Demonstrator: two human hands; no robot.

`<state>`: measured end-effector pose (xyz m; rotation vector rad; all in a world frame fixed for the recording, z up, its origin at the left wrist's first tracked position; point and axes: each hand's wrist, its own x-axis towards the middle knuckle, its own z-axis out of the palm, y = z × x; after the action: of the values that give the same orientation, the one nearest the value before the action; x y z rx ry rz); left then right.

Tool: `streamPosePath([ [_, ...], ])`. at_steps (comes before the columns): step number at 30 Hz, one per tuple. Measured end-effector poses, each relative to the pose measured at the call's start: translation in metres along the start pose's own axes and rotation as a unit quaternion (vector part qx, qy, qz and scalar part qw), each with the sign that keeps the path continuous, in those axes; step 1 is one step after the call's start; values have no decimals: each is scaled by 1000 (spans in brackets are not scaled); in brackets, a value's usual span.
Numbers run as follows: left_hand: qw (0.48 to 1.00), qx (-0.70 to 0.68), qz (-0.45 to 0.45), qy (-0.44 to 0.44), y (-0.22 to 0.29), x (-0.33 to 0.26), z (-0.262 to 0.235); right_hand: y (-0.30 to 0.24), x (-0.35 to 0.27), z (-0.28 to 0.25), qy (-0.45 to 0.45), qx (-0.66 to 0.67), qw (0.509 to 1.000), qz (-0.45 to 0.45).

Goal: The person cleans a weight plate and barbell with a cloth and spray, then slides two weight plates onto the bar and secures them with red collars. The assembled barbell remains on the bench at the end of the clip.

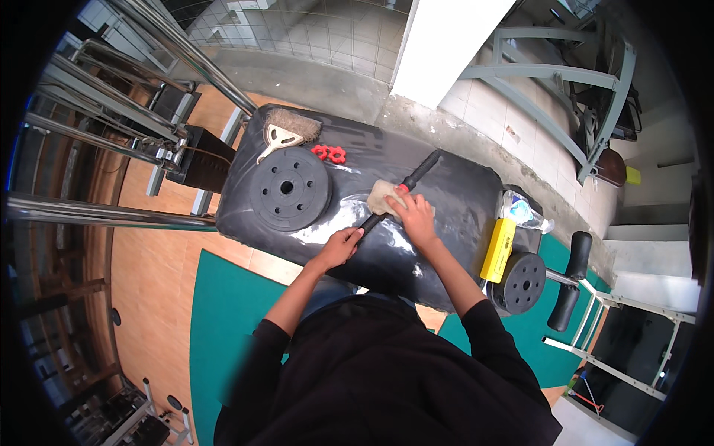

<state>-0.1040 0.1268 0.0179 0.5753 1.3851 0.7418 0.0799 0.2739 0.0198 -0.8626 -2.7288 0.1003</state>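
Note:
A short dumbbell bar (421, 171) with a black grip and a red band lies slanted on a black padded bench (461, 193). My left hand (340, 247) grips the bar's near end. My right hand (411, 213) presses a beige cloth (381, 197) against the middle of the bar. A black weight plate (289, 189) lies flat on the bench to the left, with two red collars (329, 153) and a brush with a pale handle (286, 131) beyond it.
A yellow bottle (499, 249), a clear plastic bottle (523, 212) and a second black plate (522, 282) sit at the bench's right end. Steel machine rails (111, 134) run along the left. A grey metal frame (565, 82) stands at the upper right. Green mat and wood floor lie below.

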Motion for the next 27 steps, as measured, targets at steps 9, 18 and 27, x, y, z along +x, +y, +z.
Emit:
streamPosePath([
  [9,980,-162,-87,-75,-4,5,-12,-73,-15,7,29,117,990,69],
  [18,930,-257,-150,-214,-15,-21,-30,38,-10,-15,-43,-17,995,93],
  [27,984,108,137,30,-32,-9,-35,72,34,-31,94,211,908,349],
])
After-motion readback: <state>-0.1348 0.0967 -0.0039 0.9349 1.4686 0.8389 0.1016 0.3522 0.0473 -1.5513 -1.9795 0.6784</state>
